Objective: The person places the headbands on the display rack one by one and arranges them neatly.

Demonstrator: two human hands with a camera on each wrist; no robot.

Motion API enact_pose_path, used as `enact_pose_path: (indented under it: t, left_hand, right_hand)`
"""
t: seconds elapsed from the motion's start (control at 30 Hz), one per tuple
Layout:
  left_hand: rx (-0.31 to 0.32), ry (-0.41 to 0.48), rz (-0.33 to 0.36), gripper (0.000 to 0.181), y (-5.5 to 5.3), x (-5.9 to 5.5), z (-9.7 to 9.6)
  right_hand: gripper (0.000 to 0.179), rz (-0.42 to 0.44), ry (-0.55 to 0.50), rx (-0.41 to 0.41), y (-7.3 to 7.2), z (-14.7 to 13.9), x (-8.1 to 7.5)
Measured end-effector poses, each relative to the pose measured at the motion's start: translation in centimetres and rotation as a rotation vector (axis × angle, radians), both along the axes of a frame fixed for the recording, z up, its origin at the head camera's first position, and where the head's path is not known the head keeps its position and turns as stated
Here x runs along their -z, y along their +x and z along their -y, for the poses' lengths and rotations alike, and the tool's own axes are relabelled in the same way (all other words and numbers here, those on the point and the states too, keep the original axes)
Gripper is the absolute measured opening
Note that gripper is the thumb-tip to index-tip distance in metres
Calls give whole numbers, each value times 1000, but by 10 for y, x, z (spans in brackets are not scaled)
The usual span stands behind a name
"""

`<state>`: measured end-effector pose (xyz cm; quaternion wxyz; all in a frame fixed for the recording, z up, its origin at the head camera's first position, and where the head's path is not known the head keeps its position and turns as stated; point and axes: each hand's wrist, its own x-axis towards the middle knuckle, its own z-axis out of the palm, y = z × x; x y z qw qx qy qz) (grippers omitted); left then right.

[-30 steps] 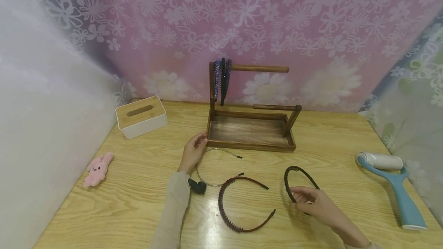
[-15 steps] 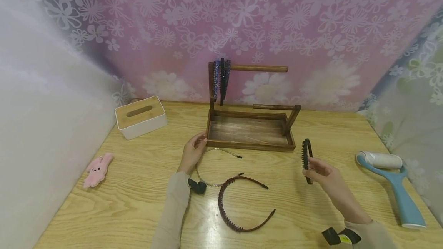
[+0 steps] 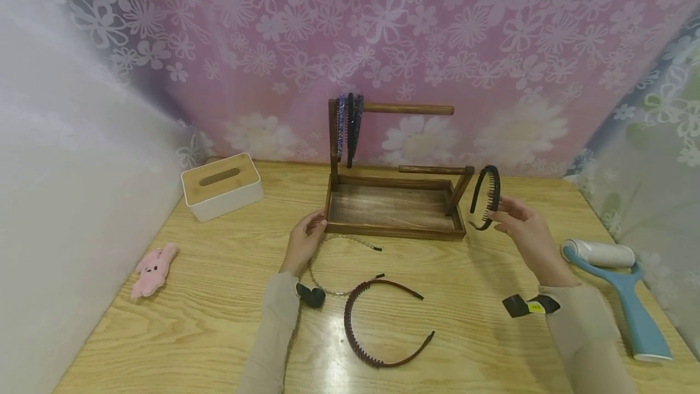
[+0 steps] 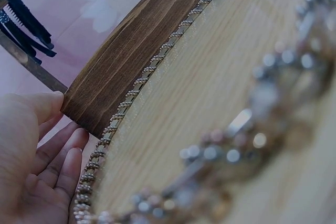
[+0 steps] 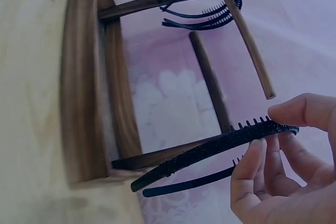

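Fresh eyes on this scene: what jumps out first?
Probably the pink floral backdrop behind the table, then the wooden stand before it, with headbands hanging from its upper bar. Next, the black headband pinched by the right hand, just right of the stand.

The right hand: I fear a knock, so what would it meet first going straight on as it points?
Probably the short upright of the wooden rack, with the held black headband arriving before the right hand. Depth is unclear, so it could pass over or in front.
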<state>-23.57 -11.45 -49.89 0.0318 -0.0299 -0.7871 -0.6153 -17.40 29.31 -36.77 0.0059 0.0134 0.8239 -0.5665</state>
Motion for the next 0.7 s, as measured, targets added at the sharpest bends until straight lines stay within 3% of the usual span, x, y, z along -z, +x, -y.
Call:
enact_pose_path:
  t: [0.33, 0.4, 0.53, 0.7]
  left_hand:
    - [7, 13, -19, 38, 2, -3, -1]
    - [3, 7, -18, 38, -1, 2, -1]
    - [7, 8, -16, 38, -1, 2, 0]
    - [1, 7, -8, 37, -1, 1, 1]
  right_hand:
    - [62, -41, -197, -23, -30, 12, -24]
    - [64, -28, -186, -21, -34, 15, -28]
    - [64, -11, -199, -21, -40, 23, -39]
    - [55, -35, -329, -47, -44, 34, -53]
